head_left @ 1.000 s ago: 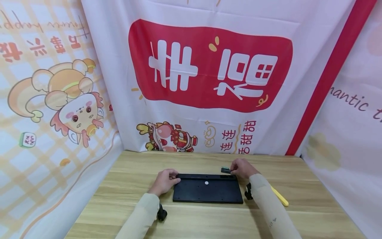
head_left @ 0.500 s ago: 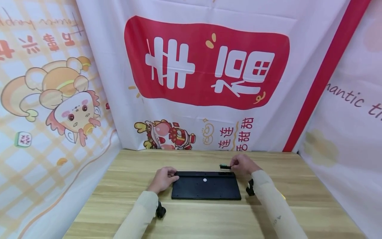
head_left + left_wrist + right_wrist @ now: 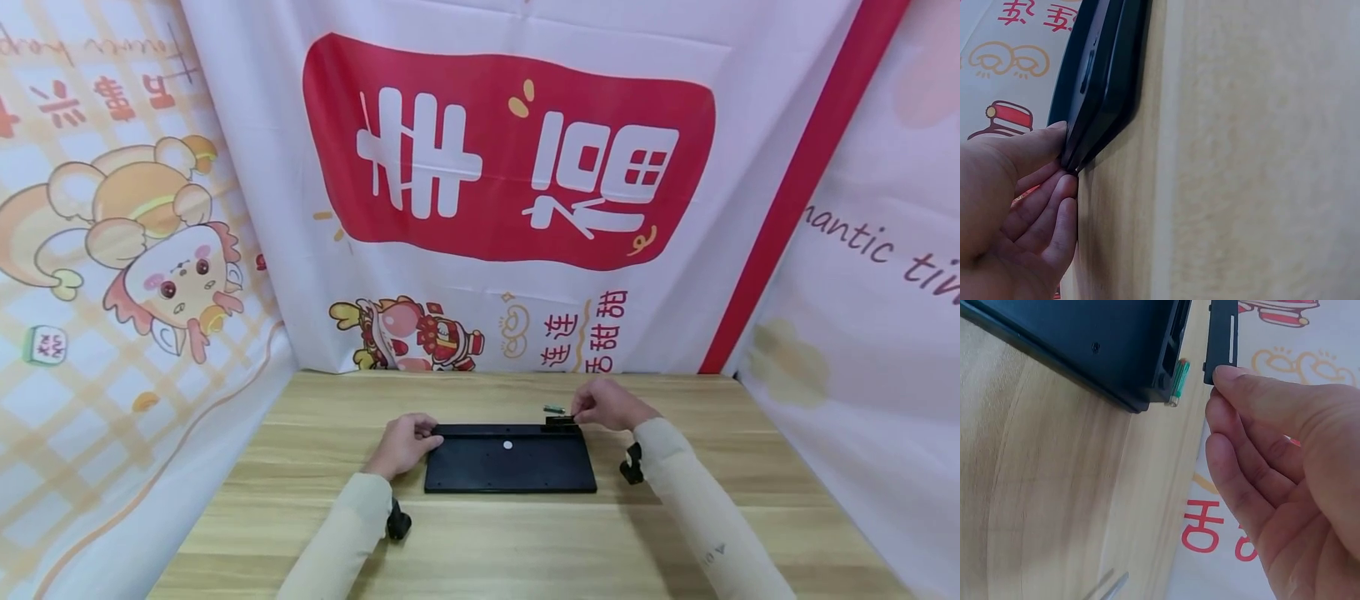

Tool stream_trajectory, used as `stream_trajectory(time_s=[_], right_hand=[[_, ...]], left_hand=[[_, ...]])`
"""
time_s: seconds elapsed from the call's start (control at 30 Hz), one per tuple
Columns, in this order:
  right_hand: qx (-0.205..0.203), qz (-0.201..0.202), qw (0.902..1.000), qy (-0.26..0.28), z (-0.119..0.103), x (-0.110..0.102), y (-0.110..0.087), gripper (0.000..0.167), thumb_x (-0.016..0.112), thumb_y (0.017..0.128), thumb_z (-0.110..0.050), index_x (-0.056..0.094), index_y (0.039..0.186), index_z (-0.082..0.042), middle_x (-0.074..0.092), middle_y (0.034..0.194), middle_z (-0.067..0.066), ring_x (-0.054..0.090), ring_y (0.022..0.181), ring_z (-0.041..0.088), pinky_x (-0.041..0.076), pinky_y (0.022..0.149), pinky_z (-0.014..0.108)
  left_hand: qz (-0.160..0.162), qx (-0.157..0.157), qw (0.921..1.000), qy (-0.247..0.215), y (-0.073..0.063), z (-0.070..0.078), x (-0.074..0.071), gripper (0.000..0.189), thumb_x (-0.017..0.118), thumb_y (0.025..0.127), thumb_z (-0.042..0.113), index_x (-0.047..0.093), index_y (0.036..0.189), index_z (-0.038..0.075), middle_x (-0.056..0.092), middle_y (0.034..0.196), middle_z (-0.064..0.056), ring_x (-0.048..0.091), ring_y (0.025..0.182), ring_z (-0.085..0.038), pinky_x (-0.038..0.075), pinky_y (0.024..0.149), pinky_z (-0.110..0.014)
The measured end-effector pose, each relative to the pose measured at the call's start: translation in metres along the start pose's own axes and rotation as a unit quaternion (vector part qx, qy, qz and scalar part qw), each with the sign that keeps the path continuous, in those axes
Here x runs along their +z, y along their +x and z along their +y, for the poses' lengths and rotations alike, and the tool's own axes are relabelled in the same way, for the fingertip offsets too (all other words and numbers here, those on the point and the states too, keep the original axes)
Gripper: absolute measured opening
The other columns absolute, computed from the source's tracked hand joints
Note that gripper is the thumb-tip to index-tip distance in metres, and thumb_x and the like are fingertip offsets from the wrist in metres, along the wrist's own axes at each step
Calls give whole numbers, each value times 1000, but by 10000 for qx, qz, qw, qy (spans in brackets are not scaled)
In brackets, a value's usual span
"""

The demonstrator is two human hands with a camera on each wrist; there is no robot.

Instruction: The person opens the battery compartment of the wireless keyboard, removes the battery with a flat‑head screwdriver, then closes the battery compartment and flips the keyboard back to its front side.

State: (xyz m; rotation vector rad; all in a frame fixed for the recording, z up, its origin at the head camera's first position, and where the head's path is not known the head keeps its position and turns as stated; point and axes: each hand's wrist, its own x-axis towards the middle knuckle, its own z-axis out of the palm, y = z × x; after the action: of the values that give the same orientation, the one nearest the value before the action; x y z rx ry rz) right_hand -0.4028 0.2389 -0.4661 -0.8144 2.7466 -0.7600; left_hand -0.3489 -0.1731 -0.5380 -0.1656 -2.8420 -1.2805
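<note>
A black keyboard (image 3: 510,467) lies underside up on the table, with a small round white sticker and an uncovered battery compartment at its far right. My left hand (image 3: 400,444) grips its far left corner, thumb on top and fingertips along the edge in the left wrist view. At the far right end, my right hand (image 3: 611,404) pinches a thin black battery cover (image 3: 1222,344) between thumb and index finger, right by the compartment. Green battery (image 3: 1180,378) lies on the wood just behind the keyboard, apart from the hand.
A metal tool tip (image 3: 1115,586) shows low in the right wrist view. The wooden table (image 3: 465,550) ends at a printed cloth backdrop (image 3: 517,317) behind the keyboard. More printed cloth (image 3: 150,250) hangs at the sides.
My right hand has brought the battery cover closer to the compartment, leaving the green battery visible behind it. The yellow handle has gone behind the right sleeve. The left hand keeps its grip.
</note>
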Motion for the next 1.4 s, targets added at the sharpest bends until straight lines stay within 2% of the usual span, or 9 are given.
stream_trajectory(time_s=[0.27,0.6,0.77,0.93,1.1,1.4], right_hand=[[154,-80,9997,154,-5,7,0,3,80,93,-5,77,94,-4,76,89,1,65,80,9,56,72,26],[126,-73,9996,262,4,19,2,7,77,93,1,79,94,-6,75,88,2,64,78,10,55,70,25],[-34,-76,9998,168,8,20,3,1,78,94,-4,78,94,-3,75,88,1,63,78,9,54,69,24],[-164,-74,9998,93,10,21,6,4,78,95,-5,77,95,-2,75,88,2,62,77,8,54,68,23],[-98,-176,9998,29,7,19,9,2,77,95,-2,77,94,-3,75,89,1,62,77,7,54,70,24],[-91,-317,9992,-215,1,15,10,3,77,95,-2,77,96,0,76,93,6,63,80,8,55,72,26]], left_hand=[[30,-35,10000,29,2,-1,0,23,78,97,17,76,119,10,75,110,-6,68,98,-17,60,89,-40],[-2,-69,10000,62,3,-8,3,23,79,97,19,77,118,12,74,108,-4,68,97,-16,60,88,-39],[-18,-98,9999,35,4,-7,3,22,79,97,19,77,118,12,75,109,-4,68,98,-16,60,89,-39],[10,-80,10000,23,4,-3,1,23,79,97,18,77,118,11,75,108,-5,68,97,-17,60,89,-39],[26,-40,10000,42,5,-1,-1,23,79,96,18,77,118,11,75,108,-5,69,97,-16,61,90,-39],[-27,-23,10000,34,6,-6,1,23,79,97,18,77,118,11,75,109,-3,69,98,-15,61,89,-39]])
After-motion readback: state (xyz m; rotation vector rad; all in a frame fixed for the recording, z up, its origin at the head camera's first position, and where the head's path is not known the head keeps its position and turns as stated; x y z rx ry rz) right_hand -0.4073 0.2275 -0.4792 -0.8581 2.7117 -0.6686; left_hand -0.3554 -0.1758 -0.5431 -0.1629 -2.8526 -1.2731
